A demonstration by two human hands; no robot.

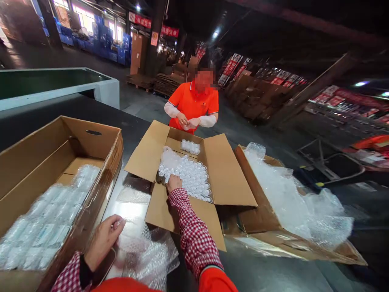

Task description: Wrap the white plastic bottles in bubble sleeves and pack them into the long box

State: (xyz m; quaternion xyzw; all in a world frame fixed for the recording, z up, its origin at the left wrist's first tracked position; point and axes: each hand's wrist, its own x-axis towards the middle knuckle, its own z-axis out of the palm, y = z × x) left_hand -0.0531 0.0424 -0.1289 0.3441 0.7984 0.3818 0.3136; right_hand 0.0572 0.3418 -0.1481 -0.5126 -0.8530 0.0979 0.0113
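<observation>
At boxed containers (192,175), the right hand (174,183) curls; aside, the left hand (103,240) half-curls, each grip's hold unclear.

the right hand (174,182) and the left hand (105,239) are bare. the right arm has a long checked sleeve (196,229) with little dark red and white squares, all wrinkly. it meets a bright orange-red shirt sleeve (217,280) with thin white and dark stripes at its edge. the left checked sleeve (68,276) matches. near it, round the left wrist, is a black band (86,271), maybe a cuff. some orange-red shirt front (121,285) shows too.
</observation>
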